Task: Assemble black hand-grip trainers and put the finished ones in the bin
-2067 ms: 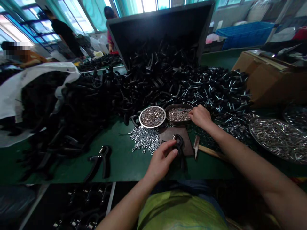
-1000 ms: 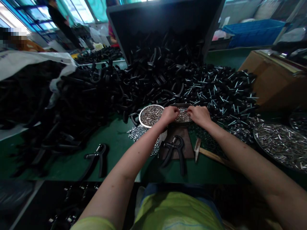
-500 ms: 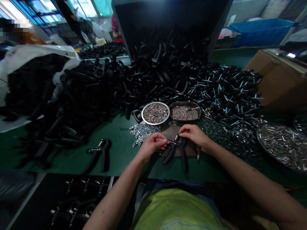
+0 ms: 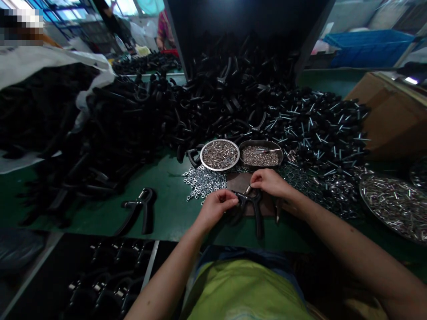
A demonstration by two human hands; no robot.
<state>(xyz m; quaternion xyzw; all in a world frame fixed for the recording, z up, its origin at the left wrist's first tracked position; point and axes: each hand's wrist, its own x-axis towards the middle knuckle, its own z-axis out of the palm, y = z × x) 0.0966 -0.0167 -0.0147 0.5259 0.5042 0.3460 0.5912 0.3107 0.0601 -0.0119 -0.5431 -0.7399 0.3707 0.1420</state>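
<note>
My left hand (image 4: 216, 206) pinches the hand gripper (image 4: 249, 205) at its left arm; my right hand (image 4: 271, 183) closes its fingers on the spring end at the top. Gripper lies on a brown pad (image 4: 240, 182), near counter (image 4: 173, 218) edge. Just beyond: loose nuts (image 4: 202, 181), two metal dishes (image 4: 220, 154) of small parts. Another finished gripper (image 4: 138, 214) left.

So the hand gripper (image 4: 251, 208) sits on a pad (image 4: 237, 180) near the front of the surface (image 4: 167, 178). Two dishes (image 4: 219, 154) side by side just behind it, loose nuts (image 4: 200, 182) to the left, another gripper (image 4: 138, 215) further left, big pile of handles (image 4: 213, 98) behind everything.
</note>
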